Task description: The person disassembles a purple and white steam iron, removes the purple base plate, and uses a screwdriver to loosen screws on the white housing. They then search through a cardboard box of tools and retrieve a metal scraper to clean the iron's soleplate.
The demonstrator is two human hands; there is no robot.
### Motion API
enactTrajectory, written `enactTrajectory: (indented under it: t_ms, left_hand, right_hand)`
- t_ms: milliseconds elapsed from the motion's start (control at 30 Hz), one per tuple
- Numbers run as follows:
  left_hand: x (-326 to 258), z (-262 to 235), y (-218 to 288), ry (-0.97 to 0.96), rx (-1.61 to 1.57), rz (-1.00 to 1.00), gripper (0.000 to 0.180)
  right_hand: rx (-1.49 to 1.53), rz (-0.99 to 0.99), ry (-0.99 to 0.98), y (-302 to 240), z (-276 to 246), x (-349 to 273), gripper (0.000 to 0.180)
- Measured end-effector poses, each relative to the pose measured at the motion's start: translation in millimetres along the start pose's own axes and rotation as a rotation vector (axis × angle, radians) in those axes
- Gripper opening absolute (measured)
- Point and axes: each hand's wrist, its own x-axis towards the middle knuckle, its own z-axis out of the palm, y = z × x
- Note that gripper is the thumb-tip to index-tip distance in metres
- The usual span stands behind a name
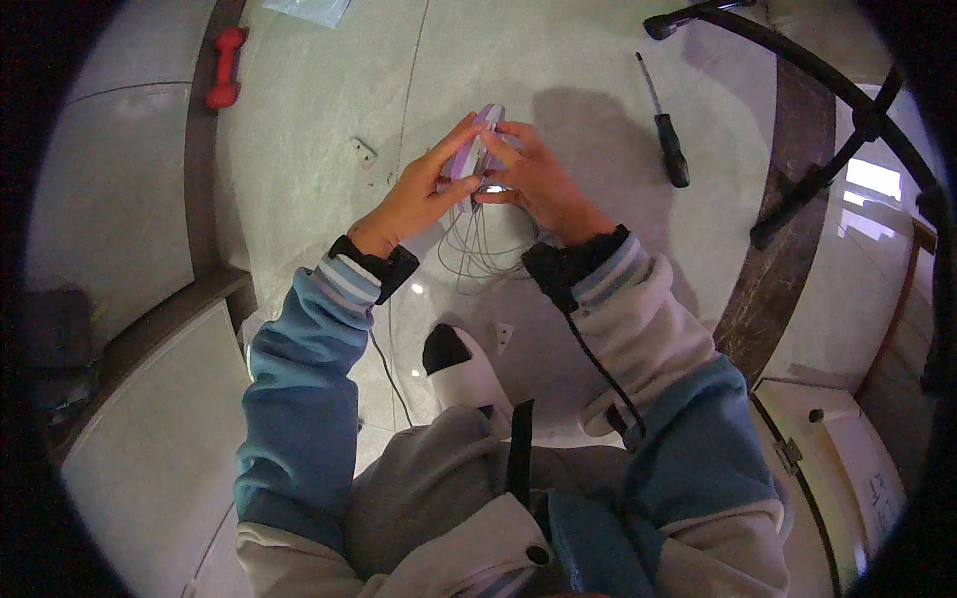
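Between my two hands, above the tiled floor, is a flat purple-and-white object (467,154); its exact kind does not show. My left hand (414,194) grips its left side, fingers along the top and thumb at the lower edge. From the other side my right hand (543,184) holds it, fingertips against its face and lower end. A loose bundle of thin grey wires (474,254) hangs below the object in loops. My fingers hide part of it and where the wires meet it. Both wrists wear black bands.
A black-handled screwdriver (671,149) lies on the floor to the right. Black tubular stand legs (797,55) reach in at upper right. Small white plates (363,152) lie on the tiles. A red dumbbell (227,68) sits far left, and a white box (832,444) stands lower right.
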Motion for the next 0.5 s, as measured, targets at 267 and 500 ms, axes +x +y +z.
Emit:
enactTrajectory:
  t_ms: [267, 500]
  left_hand:
    - [-0.9, -6.8, 1.2, -0.028, 0.002, 0.034, 0.056]
    - [-7.0, -6.9, -0.3, 0.001, -0.024, 0.053, 0.052]
  right_hand:
    - [0.069, 0.054, -0.080, -23.0, 20.8, -17.7, 0.065]
    - [0.147, 0.091, -0.099, -21.9, 21.8, -15.6, 0.063]
